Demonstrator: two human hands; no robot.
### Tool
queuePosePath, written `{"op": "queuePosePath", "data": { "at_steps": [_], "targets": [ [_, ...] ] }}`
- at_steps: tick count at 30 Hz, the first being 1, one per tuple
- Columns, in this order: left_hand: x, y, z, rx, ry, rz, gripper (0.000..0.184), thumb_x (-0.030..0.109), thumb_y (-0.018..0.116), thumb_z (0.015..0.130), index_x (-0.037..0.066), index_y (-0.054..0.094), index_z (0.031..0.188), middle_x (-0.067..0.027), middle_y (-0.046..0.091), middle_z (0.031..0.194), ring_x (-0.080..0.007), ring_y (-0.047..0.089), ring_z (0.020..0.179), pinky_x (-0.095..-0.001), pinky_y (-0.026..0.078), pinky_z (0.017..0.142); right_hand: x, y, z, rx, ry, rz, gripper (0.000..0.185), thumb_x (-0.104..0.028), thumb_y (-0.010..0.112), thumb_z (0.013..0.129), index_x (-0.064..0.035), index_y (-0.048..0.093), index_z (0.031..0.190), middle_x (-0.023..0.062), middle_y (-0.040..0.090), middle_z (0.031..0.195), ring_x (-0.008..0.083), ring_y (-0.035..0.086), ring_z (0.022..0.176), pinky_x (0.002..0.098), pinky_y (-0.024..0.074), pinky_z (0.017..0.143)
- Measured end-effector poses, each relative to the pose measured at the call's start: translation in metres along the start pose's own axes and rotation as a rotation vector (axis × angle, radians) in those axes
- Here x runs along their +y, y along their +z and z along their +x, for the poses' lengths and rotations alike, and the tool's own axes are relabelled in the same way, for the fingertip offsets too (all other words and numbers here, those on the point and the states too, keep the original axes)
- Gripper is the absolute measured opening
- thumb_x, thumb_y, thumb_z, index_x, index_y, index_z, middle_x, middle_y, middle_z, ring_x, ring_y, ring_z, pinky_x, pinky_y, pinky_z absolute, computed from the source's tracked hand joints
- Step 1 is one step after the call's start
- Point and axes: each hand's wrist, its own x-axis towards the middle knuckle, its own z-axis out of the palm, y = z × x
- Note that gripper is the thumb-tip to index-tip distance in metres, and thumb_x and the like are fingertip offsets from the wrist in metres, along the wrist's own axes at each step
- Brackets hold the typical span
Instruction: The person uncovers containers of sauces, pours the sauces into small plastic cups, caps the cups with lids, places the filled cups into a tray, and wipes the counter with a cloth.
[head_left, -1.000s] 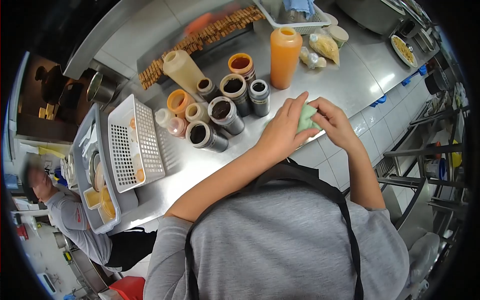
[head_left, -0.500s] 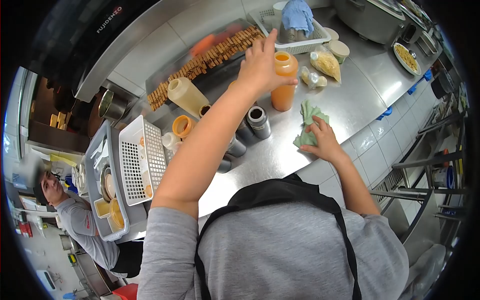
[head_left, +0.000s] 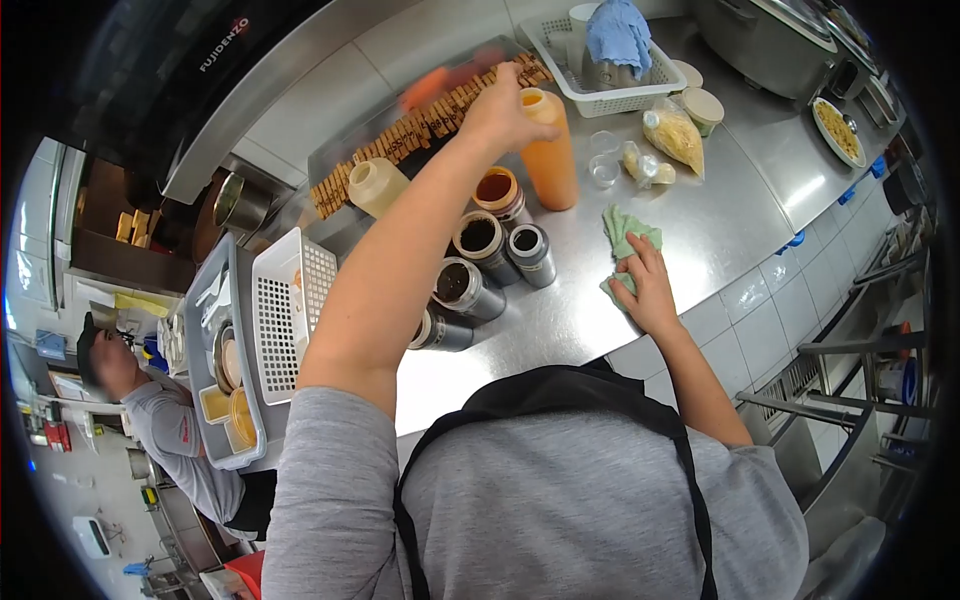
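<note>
My left hand [head_left: 503, 118] is closed round the upper part of an open squeeze bottle [head_left: 553, 160] of orange sauce, which leans slightly. Fingers and thumb of my right hand [head_left: 650, 287] press a crumpled green cloth [head_left: 628, 232] against the steel counter. Between my left forearm and the orange bottle stand several uncapped bottles: one with red-brown sauce [head_left: 497, 188], a dark-sauce bottle [head_left: 478, 235] and a smaller dark bottle [head_left: 530, 248]. A pale, cream-coloured bottle [head_left: 375, 185] shows behind my forearm.
A rack of clothespins [head_left: 420, 130] lines the wall. White baskets [head_left: 620, 100] [head_left: 285, 320] and a grey tub [head_left: 235, 455] hold other items. Clear cups [head_left: 604, 172], a bag of yellow food [head_left: 675, 140] and a plate of food [head_left: 838, 132] sit rightward. A person [head_left: 170, 420] stands at left.
My left hand has closed on the orange sauce bottle and shifted it left, tilting it. Clear cups and more dark bottles now show. My right hand stays on the cloth. The view has shifted slightly.
</note>
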Motion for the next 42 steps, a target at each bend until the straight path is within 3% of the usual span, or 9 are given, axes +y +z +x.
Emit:
{"op": "queuePosePath", "data": {
  "at_steps": [9,15,18,20,22,26,28,33,42],
  "targets": [
    [-0.051,-0.037,-0.011,0.025,-0.142,0.184,0.089,0.033,0.079,0.056,-0.002,0.033,0.124,-0.0241,0.058,0.108,-0.0323,0.057,0.103,-0.0353,0.046,0.089,0.001,0.001,0.001,0.038,-0.056,0.024,0.021,-0.014,0.066,0.072,-0.0041,0.051,0.083,0.0178,0.041,0.132,0.0415,0.034,0.124,0.0484,0.0293,0.1],
    [-0.057,-0.051,-0.025,-0.042,-0.293,0.158,0.097,0.043,0.078,0.056,-0.007,0.03,0.123,-0.0292,0.056,0.105,-0.0379,0.057,0.101,-0.0366,0.046,0.087,0.004,0.003,0.002,0.026,-0.066,-0.003,0.022,-0.015,0.066,0.072,-0.0037,0.051,0.083,0.018,0.04,0.132,0.0414,0.034,0.123,0.0474,0.029,0.099],
    [-0.057,-0.054,-0.03,-0.103,-0.298,0.188,0.098,0.045,0.079,0.056,-0.006,0.031,0.125,-0.0286,0.053,0.112,-0.0374,0.054,0.106,-0.0373,0.044,0.091,0.001,0.0,0.004,-0.013,-0.055,-0.007,0.022,-0.016,0.066,0.072,-0.0036,0.051,0.082,0.0178,0.04,0.132,0.0408,0.034,0.123,0.047,0.0287,0.1],
    [-0.061,-0.059,-0.036,-0.02,-0.12,0.245,0.098,0.046,0.078,0.057,0.001,0.032,0.131,-0.0247,0.045,0.126,-0.0352,0.045,0.118,-0.0401,0.041,0.095,0.001,0.001,0.003,-0.011,-0.067,-0.018,0.021,-0.016,0.065,0.073,-0.0036,0.051,0.082,0.0176,0.04,0.132,0.0405,0.034,0.123,0.0469,0.0287,0.1],
    [-0.066,-0.081,-0.047,-0.001,-0.131,0.245,0.098,0.047,0.078,0.057,0.007,0.033,0.134,-0.0218,0.038,0.133,-0.0346,0.037,0.124,-0.0417,0.038,0.098,0.002,0.001,0.004,-0.006,-0.076,-0.029,0.021,-0.016,0.065,0.073,-0.0035,0.051,0.082,0.0174,0.04,0.132,0.0401,0.034,0.123,0.0468,0.0287,0.1],
    [-0.095,-0.098,-0.067,-0.017,-0.352,0.413,0.099,0.047,0.079,0.053,0.007,0.036,0.133,-0.0191,0.043,0.13,-0.0328,0.041,0.122,-0.039,0.04,0.097,-0.003,0.001,0.001,0.015,-0.055,-0.047,0.02,-0.015,0.064,0.073,-0.0035,0.051,0.083,0.0168,0.04,0.133,0.0394,0.035,0.122,0.0455,0.029,0.1],
    [-0.115,-0.091,-0.069,-0.203,-0.492,0.279,0.1,0.045,0.08,0.05,0.006,0.037,0.131,-0.0196,0.051,0.121,-0.0312,0.049,0.114,-0.036,0.042,0.095,-0.004,0.001,0.004,0.014,-0.045,-0.032,0.02,-0.016,0.064,0.074,-0.0034,0.051,0.082,0.0162,0.04,0.133,0.0393,0.034,0.123,0.0464,0.0279,0.101],
    [-0.137,-0.094,-0.079,0.064,-0.38,0.197,0.08,0.039,0.078,0.05,0.005,0.047,0.115,-0.0208,0.058,0.107,-0.0337,0.058,0.098,-0.037,0.047,0.084,0.001,0.005,0.001,0.037,-0.059,-0.05,0.021,-0.017,0.064,0.074,-0.0037,0.051,0.082,0.0156,0.041,0.132,0.0389,0.034,0.123,0.0465,0.0276,0.101],
    [-0.098,-0.18,-0.14,0.457,-0.287,-0.11,0.071,0.027,0.079,0.056,0.007,0.047,0.116,-0.0171,0.059,0.102,-0.0247,0.061,0.09,-0.0325,0.05,0.077,-0.002,0.003,-0.001,0.026,-0.04,-0.059,0.021,-0.017,0.065,0.074,-0.0041,0.05,0.083,0.0154,0.041,0.132,0.0378,0.035,0.122,0.0461,0.0285,0.1]
  ]
}}
